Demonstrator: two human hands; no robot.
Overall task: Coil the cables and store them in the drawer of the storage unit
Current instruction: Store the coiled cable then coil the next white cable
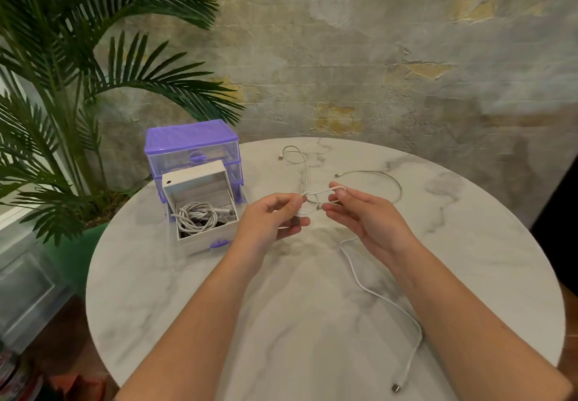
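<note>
Coiling had only just begun on this cable: one small loop of white cable [325, 195] hung between my hands above the marble table [156, 291]. My left hand [270, 224] pinched the loop's near side between thumb and forefinger, the other fingers curled loosely under. My right hand [364, 216] held the far end of the loop at the fingertips, thumb below — fingers only partly bent, not clenched.

Most of this cable was uncoiled. Its long tail [384, 300] dropped from under my right hand, ran across the table toward me and ended in a plug [396, 388] near the table's front edge.

Done so far, judging by the layout: the bottom drawer [203, 213] of the purple storage unit [191, 145] stood pulled out on the left side of the table, and a coiled white cable [195, 217] lay inside it with something dark beneath that I could not identify.

Left to do:
- finish winding the cable in hand and put it in the drawer;
- coil the loose cable [295, 158] lying beyond my hands, and the second loose cable [375, 178] curving off to the right — whether these two were separate or joined I could not tell, since they met behind the loop;
- push the drawer shut.

Estimate: roughly a third complete.
</note>
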